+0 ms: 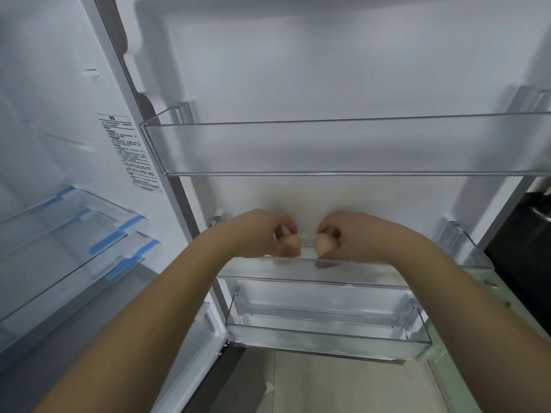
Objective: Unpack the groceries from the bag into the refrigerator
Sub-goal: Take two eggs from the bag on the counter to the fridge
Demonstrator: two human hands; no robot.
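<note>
The refrigerator stands open, its door [343,70] facing me with three clear plastic bins. My left hand [262,234] grips a pale brown egg [290,242] and my right hand [354,235] grips a second egg [325,244]. Both hands hover side by side just over the middle door bin [372,277], the eggs near its back wall. The grocery bag is out of sight.
The top door bin [357,147] and the bottom door bin [328,338] hold nothing. To the left, the refrigerator interior shows glass shelves with blue clips [98,248]. A dark counter with a metal pot [539,210] sits at the right edge. Pale floor lies below.
</note>
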